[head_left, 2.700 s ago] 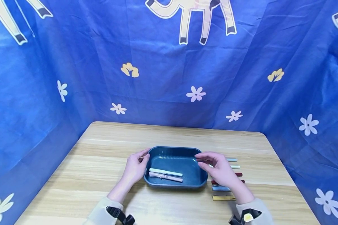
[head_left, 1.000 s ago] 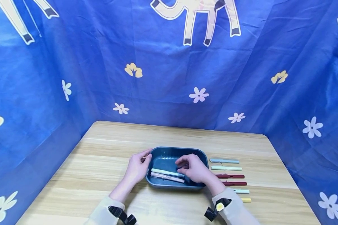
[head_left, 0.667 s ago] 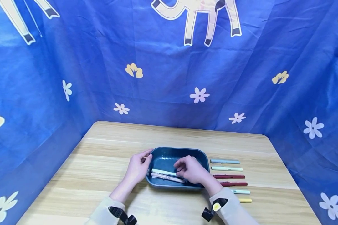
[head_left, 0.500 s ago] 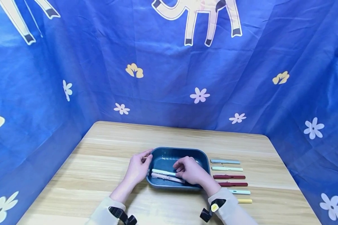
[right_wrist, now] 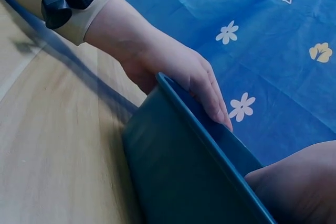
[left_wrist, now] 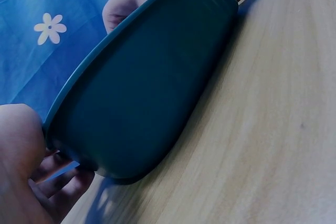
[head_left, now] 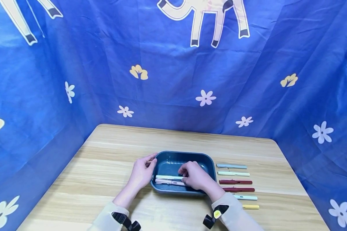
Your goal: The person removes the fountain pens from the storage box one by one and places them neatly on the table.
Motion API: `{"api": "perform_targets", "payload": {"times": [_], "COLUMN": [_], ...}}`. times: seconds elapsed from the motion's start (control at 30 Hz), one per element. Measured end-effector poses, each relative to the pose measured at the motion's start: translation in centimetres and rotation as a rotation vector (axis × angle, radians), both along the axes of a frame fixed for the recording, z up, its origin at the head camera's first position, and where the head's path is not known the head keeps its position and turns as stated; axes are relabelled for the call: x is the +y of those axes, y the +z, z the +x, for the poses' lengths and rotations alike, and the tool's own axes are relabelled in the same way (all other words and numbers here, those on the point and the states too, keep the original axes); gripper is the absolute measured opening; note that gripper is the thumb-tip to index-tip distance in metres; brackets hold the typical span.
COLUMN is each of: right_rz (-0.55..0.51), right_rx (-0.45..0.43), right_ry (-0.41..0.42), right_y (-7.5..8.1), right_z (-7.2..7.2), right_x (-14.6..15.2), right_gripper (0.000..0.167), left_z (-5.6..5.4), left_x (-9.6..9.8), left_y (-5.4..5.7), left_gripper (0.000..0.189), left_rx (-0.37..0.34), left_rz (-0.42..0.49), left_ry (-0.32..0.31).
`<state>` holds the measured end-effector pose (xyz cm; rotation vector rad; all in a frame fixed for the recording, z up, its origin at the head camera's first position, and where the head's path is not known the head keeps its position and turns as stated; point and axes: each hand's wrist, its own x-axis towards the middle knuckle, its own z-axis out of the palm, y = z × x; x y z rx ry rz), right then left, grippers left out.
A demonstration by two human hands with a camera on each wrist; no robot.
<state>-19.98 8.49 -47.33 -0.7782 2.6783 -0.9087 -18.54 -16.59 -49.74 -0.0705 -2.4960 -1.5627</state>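
A dark teal tray [head_left: 173, 192] with rounded corners stands on the table. My left hand [head_left: 142, 171] grips its left end; in the left wrist view the left hand's fingers [left_wrist: 68, 190] curl against the outer wall by the rim. Inside the tray, along the near side, lie a pale mint pen [head_left: 169, 177] and a light lilac pen [head_left: 170, 182], almost parallel. My right hand [head_left: 197, 175] reaches in over them, its fingers and thumb pinching at the right end of the mint pen. The fingertips partly hide both right ends. The tray wall hides the pens in both wrist views.
Right of the tray, several capped pens lie in a column: a blue-grey pen [head_left: 232, 166], a pale green pen [head_left: 233, 174], two dark red pens [head_left: 236, 182], a mint pen [head_left: 245, 197] and a yellow pen [head_left: 251, 207]. A blue patterned curtain [head_left: 167, 96] surrounds the wooden table [head_left: 104, 144].
My right hand has moved left from the tray's right rim down onto the pens inside. Both pens, slanted before, now lie straighter along the tray. My left hand has kept its place.
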Motion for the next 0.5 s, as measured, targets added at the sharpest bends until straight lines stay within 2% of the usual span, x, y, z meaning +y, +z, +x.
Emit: {"api": "perform_targets", "payload": {"times": [0.3,0.5], "right_rz": [0.015,-0.029], "right_rx": [0.023,0.023], "right_ry": [0.027,0.01], "right_y": [-0.19,0.06], "right_z": [-0.53,-0.47], "right_x": [0.13,0.35], "right_gripper": [0.015,0.013], "left_z": [-0.04,-0.02], "left_x": [0.06,0.07], "left_y": [0.0,0.0], "left_gripper": [0.035,0.035], "left_rx": [-0.009,-0.011], "left_rz": [-0.001,-0.001], "left_ry": [0.0,0.002]}}
